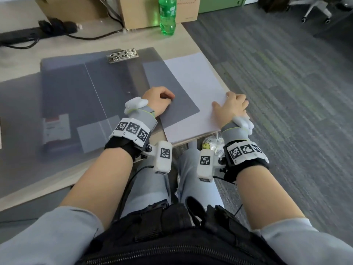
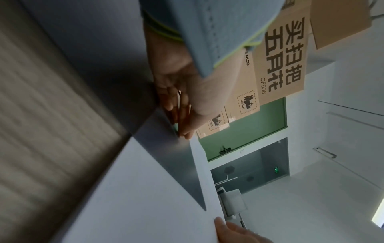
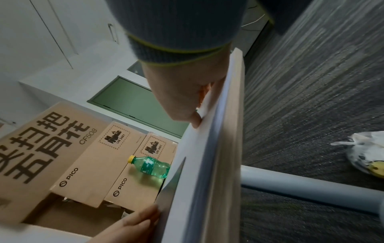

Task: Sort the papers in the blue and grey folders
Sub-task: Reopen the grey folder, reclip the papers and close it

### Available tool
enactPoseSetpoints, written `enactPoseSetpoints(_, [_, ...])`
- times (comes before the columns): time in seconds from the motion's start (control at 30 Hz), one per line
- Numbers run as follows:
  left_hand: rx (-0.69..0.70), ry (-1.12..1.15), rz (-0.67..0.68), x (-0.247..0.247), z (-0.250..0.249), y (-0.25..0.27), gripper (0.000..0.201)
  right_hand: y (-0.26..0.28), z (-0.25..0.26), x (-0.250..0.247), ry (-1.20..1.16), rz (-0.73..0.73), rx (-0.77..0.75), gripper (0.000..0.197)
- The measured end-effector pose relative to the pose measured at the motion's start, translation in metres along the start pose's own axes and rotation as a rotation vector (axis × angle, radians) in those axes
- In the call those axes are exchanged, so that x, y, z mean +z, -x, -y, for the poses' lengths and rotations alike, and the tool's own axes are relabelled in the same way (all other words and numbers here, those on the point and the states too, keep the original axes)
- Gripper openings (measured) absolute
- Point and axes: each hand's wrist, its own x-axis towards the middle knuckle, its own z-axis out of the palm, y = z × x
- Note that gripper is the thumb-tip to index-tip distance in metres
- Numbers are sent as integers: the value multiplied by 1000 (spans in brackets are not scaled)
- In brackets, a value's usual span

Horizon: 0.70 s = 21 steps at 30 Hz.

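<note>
An open grey folder (image 1: 86,88) with a metal clip (image 1: 123,55) at its top lies on the table. To its right sits a stack of white papers (image 1: 191,83) with a grey sheet (image 1: 172,81) on top. My left hand (image 1: 158,98) is on the sheet's left edge with curled fingers, and in the left wrist view my left hand (image 2: 180,82) pinches the grey sheet (image 2: 180,164). My right hand (image 1: 231,106) grips the stack's right edge, thumb on top. In the right wrist view my right hand (image 3: 182,98) holds the white stack (image 3: 187,164). No blue folder is in view.
A green bottle (image 1: 167,15) stands at the table's far corner in front of cardboard boxes (image 1: 152,12). A power strip (image 1: 28,33) with cables lies at the back left. A plastic bag (image 1: 212,144) lies on the carpet near the table leg (image 3: 311,192).
</note>
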Motion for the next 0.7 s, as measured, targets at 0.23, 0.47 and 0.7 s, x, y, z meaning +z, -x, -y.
enactPoseSetpoints(0.23, [1, 53, 6, 1, 5, -3, 24, -7, 0, 4, -105, -66, 24, 50])
enactPoseSetpoints(0.47, [7, 75, 11, 0, 6, -4, 23, -7, 2, 10, -164, -160, 19, 44])
enactPoseSetpoints(0.7, [11, 80, 5, 1, 6, -2, 23, -8, 1, 14, -164, -202, -13, 43])
